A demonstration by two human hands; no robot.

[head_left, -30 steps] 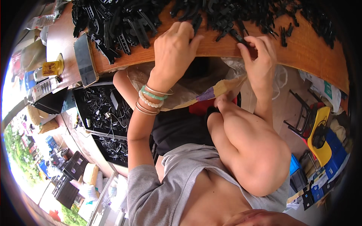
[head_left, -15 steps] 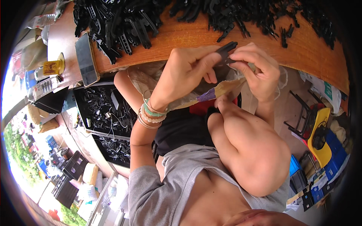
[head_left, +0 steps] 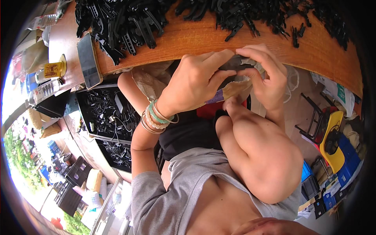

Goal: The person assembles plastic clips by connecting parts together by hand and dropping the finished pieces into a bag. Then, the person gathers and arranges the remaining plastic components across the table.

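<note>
My left hand (head_left: 199, 80), with beaded and metal bracelets at its wrist, is over a wrinkled translucent plastic bag (head_left: 147, 84) on my lap, at the table's near edge. Its index finger and thumb are apart, and no part shows between them. Facing it, my right hand (head_left: 268, 74) has its fingers curved and its thumb apart, also with nothing visible in it. The fingertips of both hands nearly meet above the bag's mouth. Inside the bag dark shapes show, too shaded to make out. Purple tape (head_left: 216, 96) marks the bag's edge.
Heaps of black plastic parts (head_left: 125, 23) lie along the far side of the wooden table (head_left: 188, 37). A phone (head_left: 89, 60) rests at the left. Below it are black trays of small parts (head_left: 103, 113). A yellow stool (head_left: 333, 143) stands at the right.
The black plastic part that both hands held is no longer visible between them. The fingers have spread apart, and the left hand has moved slightly.
</note>
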